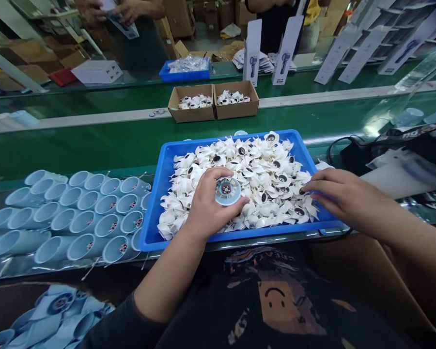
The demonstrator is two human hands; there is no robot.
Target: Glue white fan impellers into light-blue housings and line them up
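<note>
"What does the left hand show?"

"On a factory line, a worker's left hand (pixel 207 208) has its grip clamped on a round pale blue plastic disc (pixel 227 190), fingers around the rim and face up. The disc sits over a heap of white plastic fan pieces (pixel 254 184) in a blue plastic tray (pixel 240 236)."

"And the right hand?"

"The right hand (pixel 343 194) has its grip apart, fingers spread, fingertips touching the right side of the heap."

"What lies around the tray?"

"Rows of pale blue plastic cups (pixel 69 218) lie on their sides just left of it, on a green surface (pixel 94 150). Two cardboard boxes (pixel 213 102) of white pieces stand beyond it. Farther off, a co-worker's hands (pixel 119 9) hold a printed sheet (pixel 122 24)."
</note>
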